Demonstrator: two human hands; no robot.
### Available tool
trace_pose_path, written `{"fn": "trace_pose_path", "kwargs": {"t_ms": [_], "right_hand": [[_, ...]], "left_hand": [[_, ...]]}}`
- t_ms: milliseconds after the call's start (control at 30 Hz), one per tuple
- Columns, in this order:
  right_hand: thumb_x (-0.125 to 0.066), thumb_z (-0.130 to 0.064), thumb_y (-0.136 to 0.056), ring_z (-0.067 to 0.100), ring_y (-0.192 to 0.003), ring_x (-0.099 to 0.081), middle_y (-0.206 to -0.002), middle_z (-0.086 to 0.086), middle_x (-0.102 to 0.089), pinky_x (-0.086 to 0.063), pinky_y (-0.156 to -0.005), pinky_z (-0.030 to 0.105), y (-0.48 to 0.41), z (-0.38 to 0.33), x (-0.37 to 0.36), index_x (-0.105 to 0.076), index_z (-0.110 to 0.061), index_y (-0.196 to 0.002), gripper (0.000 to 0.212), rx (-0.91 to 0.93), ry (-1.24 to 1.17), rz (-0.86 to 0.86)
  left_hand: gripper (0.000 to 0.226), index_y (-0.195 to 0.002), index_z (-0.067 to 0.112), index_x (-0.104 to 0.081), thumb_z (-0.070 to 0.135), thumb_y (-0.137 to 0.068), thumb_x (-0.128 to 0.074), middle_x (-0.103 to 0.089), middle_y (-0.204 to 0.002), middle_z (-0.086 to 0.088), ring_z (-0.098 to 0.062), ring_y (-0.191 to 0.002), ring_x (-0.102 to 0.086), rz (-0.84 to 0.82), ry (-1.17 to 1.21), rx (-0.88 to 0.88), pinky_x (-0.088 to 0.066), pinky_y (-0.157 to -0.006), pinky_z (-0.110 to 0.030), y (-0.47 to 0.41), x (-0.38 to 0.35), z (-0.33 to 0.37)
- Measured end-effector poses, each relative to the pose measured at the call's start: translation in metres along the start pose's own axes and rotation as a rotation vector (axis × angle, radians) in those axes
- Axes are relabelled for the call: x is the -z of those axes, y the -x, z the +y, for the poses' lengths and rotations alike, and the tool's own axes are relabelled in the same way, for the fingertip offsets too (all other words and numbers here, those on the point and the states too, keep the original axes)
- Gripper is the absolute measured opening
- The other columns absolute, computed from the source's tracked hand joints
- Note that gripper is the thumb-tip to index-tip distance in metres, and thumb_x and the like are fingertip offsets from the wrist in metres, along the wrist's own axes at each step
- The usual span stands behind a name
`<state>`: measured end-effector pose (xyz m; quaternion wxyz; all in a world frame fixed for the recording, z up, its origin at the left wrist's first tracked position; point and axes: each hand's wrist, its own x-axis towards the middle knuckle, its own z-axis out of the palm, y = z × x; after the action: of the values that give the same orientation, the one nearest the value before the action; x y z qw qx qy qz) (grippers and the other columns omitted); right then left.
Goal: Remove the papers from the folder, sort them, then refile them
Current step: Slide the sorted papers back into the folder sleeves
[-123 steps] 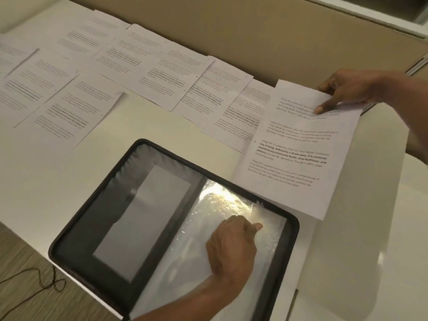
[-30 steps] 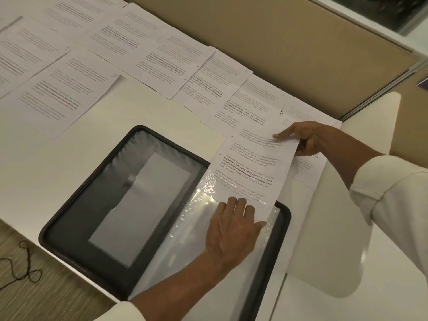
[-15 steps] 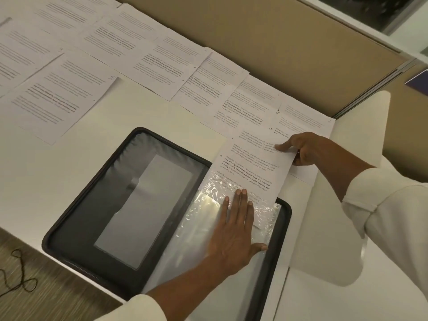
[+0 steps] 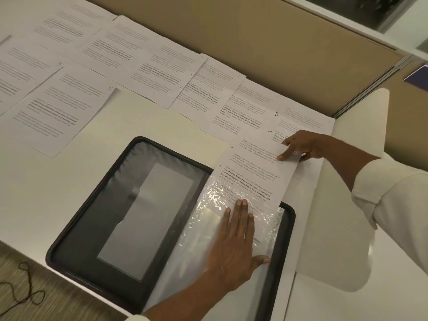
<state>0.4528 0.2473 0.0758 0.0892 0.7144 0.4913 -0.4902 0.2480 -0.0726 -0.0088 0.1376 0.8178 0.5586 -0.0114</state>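
We see a black zippered folder (image 4: 76, 218) lying open and flat, beneath the left hand (image 4: 234, 242) and spreading out to its left. The folder's left half shows a grey panel (image 4: 148, 218). Its right half holds a clear, crinkled plastic sleeve (image 4: 199, 230), pressed down by the left hand's straight fingers. A printed sheet (image 4: 254, 172) slants from the sleeve's top opening up to the right hand (image 4: 303, 147), which pinches its far edge. The sheet's lower end lies inside the plastic, under the left fingertips. Beyond both hands, more printed papers (image 4: 162, 72) lie flat in overlapping rows, text up.
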Motion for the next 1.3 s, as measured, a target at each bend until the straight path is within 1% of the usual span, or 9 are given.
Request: {"fn": "trace_pose_path", "kwargs": {"t_ms": [133,233,467,667,867,933,1100,1200,1300], "right_hand": [[-0.096,-0.025,-0.073,0.022,-0.088,-0.059,-0.098,0.007,-0.068,-0.051,-0.072,0.030,-0.018,-0.016,0.011,-0.080,-0.013,-0.106,0.038,0.159,0.218,-0.006],[-0.092,-0.023,-0.080,0.021,-0.092,-0.066,-0.102,0.006,-0.072,-0.055,-0.073,0.030,-0.030,-0.032,0.009,-0.078,-0.016,-0.109,0.033,0.261,0.243,-0.038],[-0.089,-0.017,-0.084,0.010,-0.075,-0.063,-0.078,-0.007,-0.073,-0.052,-0.074,0.026,-0.049,-0.048,-0.005,-0.081,-0.022,-0.089,0.011,0.435,0.305,-0.069],[-0.091,-0.015,-0.080,0.012,-0.070,-0.058,-0.073,-0.004,-0.067,-0.050,-0.068,0.028,-0.051,-0.047,-0.016,-0.080,-0.013,-0.096,0.019,0.398,0.296,-0.173],[-0.090,-0.012,-0.081,0.010,-0.066,-0.060,-0.070,-0.004,-0.064,-0.053,-0.066,0.025,-0.037,-0.039,-0.033,-0.079,-0.010,-0.092,0.016,0.394,0.291,-0.333],[-0.089,-0.013,-0.082,0.010,-0.068,-0.063,-0.070,-0.004,-0.067,-0.053,-0.066,0.025,-0.030,-0.039,-0.040,-0.079,-0.016,-0.085,0.011,0.412,0.297,-0.362],[-0.089,-0.020,-0.083,0.010,-0.069,-0.063,-0.070,-0.005,-0.066,-0.054,-0.071,0.026,-0.019,-0.036,-0.061,-0.073,-0.031,-0.059,0.031,0.466,0.373,-0.389],[-0.090,-0.027,-0.082,0.012,-0.078,-0.068,-0.077,-0.006,-0.071,-0.057,-0.077,0.029,-0.016,-0.031,-0.069,-0.076,-0.033,-0.066,0.022,0.484,0.376,-0.357],[-0.088,-0.039,-0.084,0.017,-0.092,-0.072,-0.100,0.004,-0.079,-0.058,-0.084,0.033,-0.011,-0.025,-0.073,-0.082,-0.021,-0.095,0.022,0.504,0.344,-0.284]], "left_hand": [[0.108,-0.164,-0.002,-0.019,0.084,-0.099,-0.020,0.009,-0.172,-0.028,-0.042,-0.161,0.010,0.002,0.002,0.005,-0.020,-0.126,-0.063,0.007,0.000,-0.004],[0.109,-0.163,0.000,-0.026,0.086,-0.097,-0.024,0.004,-0.173,-0.027,-0.042,-0.162,0.004,0.015,-0.005,0.012,-0.026,-0.124,-0.062,0.009,0.001,-0.008],[0.111,-0.160,0.001,-0.036,0.089,-0.093,-0.029,-0.010,-0.173,-0.025,-0.043,-0.160,-0.015,0.053,-0.002,0.059,-0.040,-0.117,-0.062,0.008,-0.005,-0.017],[0.111,-0.160,-0.001,-0.036,0.088,-0.094,-0.032,-0.010,-0.173,-0.026,-0.041,-0.161,-0.013,0.084,-0.011,0.035,-0.029,-0.125,-0.060,0.012,-0.006,-0.012],[0.109,-0.159,0.000,-0.040,0.088,-0.094,-0.034,-0.014,-0.173,-0.024,-0.040,-0.160,-0.016,0.106,-0.018,0.047,-0.034,-0.121,-0.060,0.014,-0.007,-0.009],[0.109,-0.159,0.002,-0.039,0.088,-0.094,-0.034,-0.015,-0.173,-0.022,-0.039,-0.160,-0.018,0.120,-0.015,0.056,-0.033,-0.122,-0.059,0.015,-0.007,-0.009],[0.109,-0.160,0.002,-0.039,0.089,-0.093,-0.033,-0.017,-0.174,-0.019,-0.038,-0.159,-0.021,0.150,0.006,0.067,-0.029,-0.126,-0.058,0.017,-0.013,-0.008],[0.108,-0.159,0.003,-0.040,0.089,-0.093,-0.034,-0.020,-0.173,-0.017,-0.038,-0.158,-0.024,0.159,0.031,0.078,-0.028,-0.126,-0.058,0.018,-0.013,-0.006],[0.106,-0.159,0.003,-0.040,0.087,-0.095,-0.032,-0.020,-0.173,-0.017,-0.038,-0.158,-0.024,0.173,0.036,0.076,-0.025,-0.125,-0.057,0.019,-0.011,-0.006]]}}
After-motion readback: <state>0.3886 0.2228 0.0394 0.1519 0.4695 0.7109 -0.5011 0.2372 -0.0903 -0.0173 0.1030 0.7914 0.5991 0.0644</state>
